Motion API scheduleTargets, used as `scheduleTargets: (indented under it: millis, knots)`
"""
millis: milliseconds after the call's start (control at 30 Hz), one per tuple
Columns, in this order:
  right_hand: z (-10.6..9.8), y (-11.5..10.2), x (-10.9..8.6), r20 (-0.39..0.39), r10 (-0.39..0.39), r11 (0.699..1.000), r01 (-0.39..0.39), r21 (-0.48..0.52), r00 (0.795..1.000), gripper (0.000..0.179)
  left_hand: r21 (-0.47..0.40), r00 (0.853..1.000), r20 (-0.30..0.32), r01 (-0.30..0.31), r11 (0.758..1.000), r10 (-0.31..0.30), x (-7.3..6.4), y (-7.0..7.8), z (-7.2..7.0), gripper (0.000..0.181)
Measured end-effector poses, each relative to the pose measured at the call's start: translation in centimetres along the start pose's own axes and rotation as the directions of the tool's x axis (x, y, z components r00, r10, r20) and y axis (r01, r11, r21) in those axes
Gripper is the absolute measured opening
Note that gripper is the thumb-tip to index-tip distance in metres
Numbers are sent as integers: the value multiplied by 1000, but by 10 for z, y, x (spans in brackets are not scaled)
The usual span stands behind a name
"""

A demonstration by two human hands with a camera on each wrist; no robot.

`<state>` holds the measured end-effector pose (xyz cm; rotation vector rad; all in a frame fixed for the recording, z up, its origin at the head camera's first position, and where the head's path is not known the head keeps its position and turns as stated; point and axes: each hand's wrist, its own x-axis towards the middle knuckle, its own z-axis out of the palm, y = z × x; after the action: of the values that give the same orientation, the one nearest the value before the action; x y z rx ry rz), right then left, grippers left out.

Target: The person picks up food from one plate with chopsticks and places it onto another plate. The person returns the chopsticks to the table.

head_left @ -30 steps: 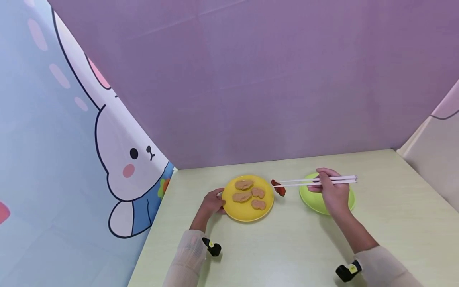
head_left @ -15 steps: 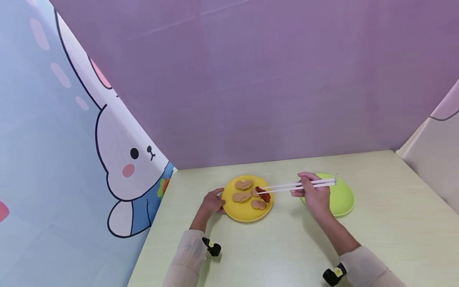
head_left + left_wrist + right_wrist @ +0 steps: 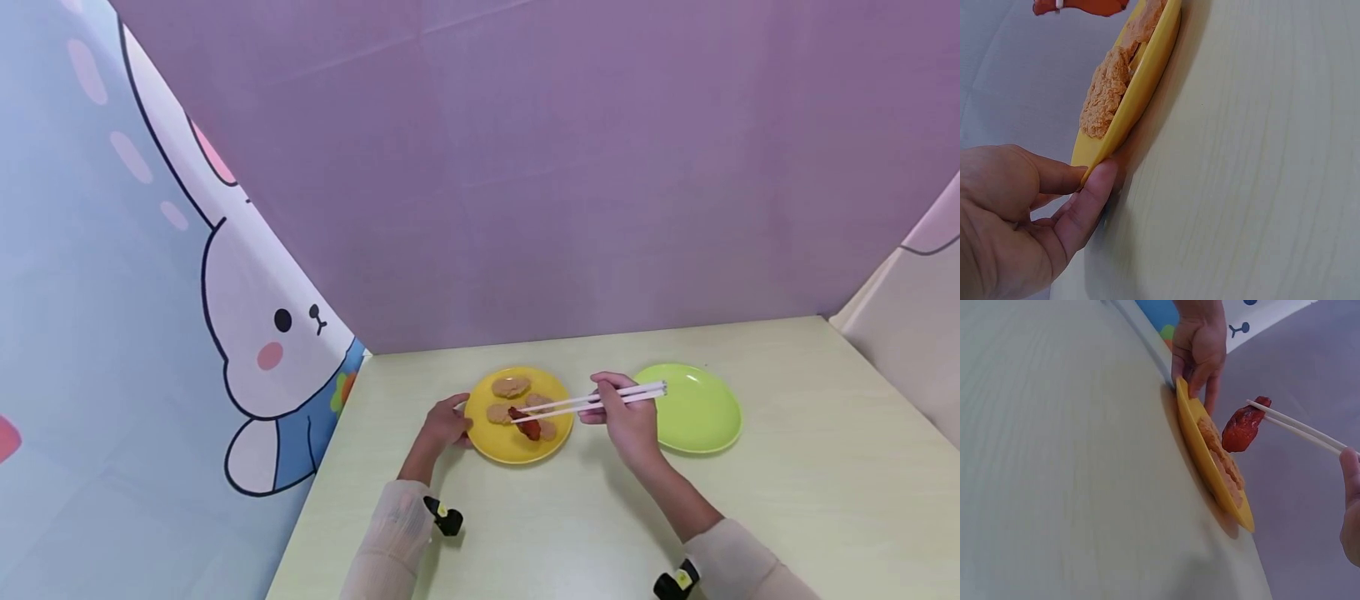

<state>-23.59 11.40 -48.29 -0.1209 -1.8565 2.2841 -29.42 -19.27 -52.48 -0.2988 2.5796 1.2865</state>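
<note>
My left hand (image 3: pixel 446 423) pinches the left rim of a yellow plate (image 3: pixel 517 454), thumb above and fingers below, as the left wrist view shows. Several pale brown fried chicken pieces (image 3: pixel 512 386) lie on that plate. Between the tips of white chopsticks (image 3: pixel 592 401) hangs a dark red chicken drumstick (image 3: pixel 528 426). In the right wrist view the drumstick (image 3: pixel 1242 429) is held above the plate, apart from the fried pieces. My right hand (image 3: pixel 630 425) grips the chopsticks near their thick ends, to the right of the yellow plate.
A light green plate (image 3: pixel 701 408) with nothing on it stands right of my right hand. The pale table (image 3: pixel 570 533) meets a purple backdrop (image 3: pixel 570 183) at its far edge. A rabbit-printed cloth (image 3: pixel 262 333) borders the left side.
My right hand has moved left with the chopsticks, carrying the drumstick from beside the yellow plate to over its middle. The green plate is now uncovered. My left hand stays at the rim.
</note>
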Motion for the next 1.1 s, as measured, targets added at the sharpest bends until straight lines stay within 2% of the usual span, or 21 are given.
scheduleTargets:
  millis: [433,600,833,1100]
  knots:
    - [18,20,-8,13,-17,1000,17,-13,1000,21,-1,1000,12,18,1000,-18,0,1,0,60]
    - [24,25,-9,33,-38,999,39,-19,999,22,-5,1000,8,10,1000,-10,1,0,1,60]
    - [32,32,-9,42,-55,998,57,-37,998,24,63,999,-18,-43,997,45,1,-1,1,59]
    - [40,34,-12,64,-37,997,41,-65,997,20,70,999,-32,-34,997,37,2,-1,2,58]
